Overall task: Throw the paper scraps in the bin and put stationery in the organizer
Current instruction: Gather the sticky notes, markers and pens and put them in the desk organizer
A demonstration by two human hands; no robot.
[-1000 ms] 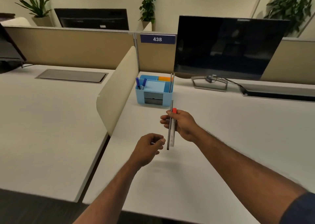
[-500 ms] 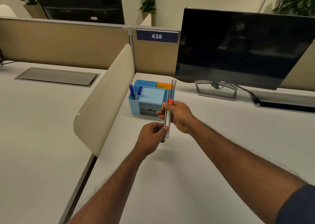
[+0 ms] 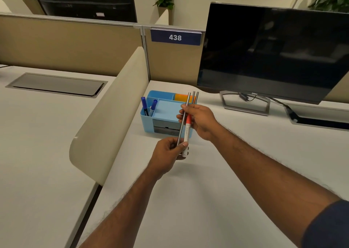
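A light blue desk organizer stands on the white desk near the divider. It holds two blue markers at its left, two dark pencils at its right and an orange pad at the back. My right hand grips a dark pencil and a white marker with a red cap, both nearly upright, just in front of the organizer. My left hand pinches the lower ends of the same two items.
A black monitor on a metal stand sits to the right, with a cable running to a desk cable tray. A cream curved divider separates this desk from the left one, which has a grey hatch. Beige partitions stand behind.
Both hands moved forward toward the organizer. My left hand, apart from the items a second ago, now pinches their lower ends. The pencil slid up higher than the marker.
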